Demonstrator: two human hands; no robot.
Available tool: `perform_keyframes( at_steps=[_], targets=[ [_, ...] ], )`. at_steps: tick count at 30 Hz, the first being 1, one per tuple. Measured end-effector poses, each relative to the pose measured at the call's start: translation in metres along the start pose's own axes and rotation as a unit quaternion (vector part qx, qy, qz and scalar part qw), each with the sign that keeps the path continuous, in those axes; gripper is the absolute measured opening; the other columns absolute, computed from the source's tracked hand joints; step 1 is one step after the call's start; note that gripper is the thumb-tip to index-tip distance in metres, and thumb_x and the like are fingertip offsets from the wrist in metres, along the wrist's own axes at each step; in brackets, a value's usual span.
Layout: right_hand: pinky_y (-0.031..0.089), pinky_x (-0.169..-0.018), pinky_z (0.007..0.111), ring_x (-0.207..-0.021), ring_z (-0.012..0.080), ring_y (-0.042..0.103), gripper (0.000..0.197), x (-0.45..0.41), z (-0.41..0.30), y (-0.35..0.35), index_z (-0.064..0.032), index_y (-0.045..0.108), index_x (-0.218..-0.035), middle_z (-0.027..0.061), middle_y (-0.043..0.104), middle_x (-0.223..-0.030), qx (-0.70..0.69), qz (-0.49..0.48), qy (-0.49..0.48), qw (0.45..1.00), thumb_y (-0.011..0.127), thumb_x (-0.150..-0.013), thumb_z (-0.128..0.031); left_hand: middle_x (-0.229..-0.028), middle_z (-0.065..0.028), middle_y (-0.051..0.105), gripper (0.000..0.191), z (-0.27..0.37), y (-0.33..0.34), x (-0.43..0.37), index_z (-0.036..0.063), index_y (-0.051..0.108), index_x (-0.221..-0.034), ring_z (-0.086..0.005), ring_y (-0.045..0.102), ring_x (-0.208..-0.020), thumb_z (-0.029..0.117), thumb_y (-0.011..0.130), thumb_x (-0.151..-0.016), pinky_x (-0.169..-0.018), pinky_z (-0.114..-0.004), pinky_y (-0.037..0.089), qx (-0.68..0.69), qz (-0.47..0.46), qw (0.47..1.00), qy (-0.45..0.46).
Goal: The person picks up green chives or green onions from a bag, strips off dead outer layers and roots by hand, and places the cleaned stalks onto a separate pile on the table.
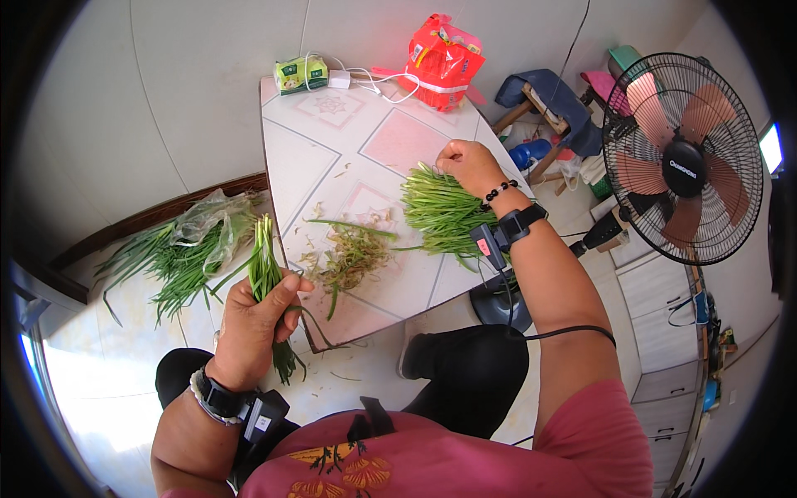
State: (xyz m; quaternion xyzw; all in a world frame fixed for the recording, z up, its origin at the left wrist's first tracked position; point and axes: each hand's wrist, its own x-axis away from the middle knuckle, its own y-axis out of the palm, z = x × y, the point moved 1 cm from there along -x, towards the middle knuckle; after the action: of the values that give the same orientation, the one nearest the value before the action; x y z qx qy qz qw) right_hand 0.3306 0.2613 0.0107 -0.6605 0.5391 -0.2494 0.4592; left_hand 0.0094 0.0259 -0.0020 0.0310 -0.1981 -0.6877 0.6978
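Note:
My left hand (pixel 258 317) is closed around a small bunch of green garlic chives (pixel 264 267), held upright beside the table's left edge, with pale stem ends up. A few loose blades trail from its fingers. At the right of the tiled-pattern table (pixel 324 137), my right hand (pixel 470 163) is over the top end of a large pile of chives (pixel 436 208). Its fingertips are pinched together; whether something thin is between them I cannot tell. Between the hands lies a heap of withered leaves and trimmings (pixel 358 252) on the table.
More chives (pixel 187 267) with a clear plastic bag (pixel 218 227) lie on the floor at the left. At the table's back are a green tissue pack (pixel 301 75), a white cable (pixel 380 81) and a red plastic package (pixel 441 65). A black standing fan (pixel 683 159) is at the right.

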Motion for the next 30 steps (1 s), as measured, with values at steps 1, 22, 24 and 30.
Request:
perform_keyframes(
  at_steps=[1, 22, 24, 30],
  targets=[
    [0.051, -0.07, 0.034, -0.076, 0.0274, 0.065, 0.016, -0.001, -0.002, -0.002, -0.0046, 0.069, -0.085, 0.0113, 0.067, -0.079, -0.052, -0.001, 0.011, 0.999, 0.067, -0.08, -0.019, -0.056, 0.0022, 0.047, 0.018, 0.001, 0.0, 0.0, 0.0043, 0.064, -0.088, -0.006, 0.036, -0.044, 0.021, 0.059, -0.094, -0.042, -0.021, 0.026, 0.001, 0.0, 1.0, 0.0],
    [0.051, -0.074, 0.032, -0.079, 0.0226, 0.066, 0.018, -0.013, 0.01, -0.003, -0.0039, 0.069, -0.089, 0.0115, 0.07, -0.085, -0.069, -0.061, 0.047, 0.995, 0.063, -0.081, -0.018, -0.06, 0.0029, 0.051, 0.021, 0.003, -0.007, 0.004, 0.0047, 0.066, -0.091, -0.004, 0.041, -0.05, 0.025, 0.06, -0.094, -0.044, -0.019, 0.029, -0.009, -0.018, 1.0, -0.008],
    [0.05, -0.077, 0.032, -0.083, 0.0229, 0.066, 0.021, -0.014, 0.009, -0.004, -0.0027, 0.068, -0.094, 0.013, 0.07, -0.088, -0.039, -0.018, 0.001, 0.999, 0.062, -0.082, -0.018, -0.06, 0.0029, 0.051, 0.021, 0.002, -0.007, 0.003, 0.0048, 0.066, -0.091, -0.0041, 0.041, -0.05, 0.025, 0.06, -0.094, -0.044, -0.019, 0.029, -0.008, -0.019, 1.0, -0.005],
    [0.05, -0.078, 0.031, -0.086, 0.0206, 0.066, 0.023, -0.011, 0.019, 0.009, -0.0027, 0.068, -0.099, 0.014, 0.07, -0.09, -0.038, -0.092, 0.006, 0.995, 0.061, -0.081, -0.014, -0.059, 0.003, 0.051, 0.022, 0.001, -0.004, 0.002, 0.0047, 0.066, -0.091, -0.004, 0.041, -0.05, 0.026, 0.061, -0.093, -0.044, -0.019, 0.029, -0.012, -0.027, 1.0, -0.011]
  ],
)
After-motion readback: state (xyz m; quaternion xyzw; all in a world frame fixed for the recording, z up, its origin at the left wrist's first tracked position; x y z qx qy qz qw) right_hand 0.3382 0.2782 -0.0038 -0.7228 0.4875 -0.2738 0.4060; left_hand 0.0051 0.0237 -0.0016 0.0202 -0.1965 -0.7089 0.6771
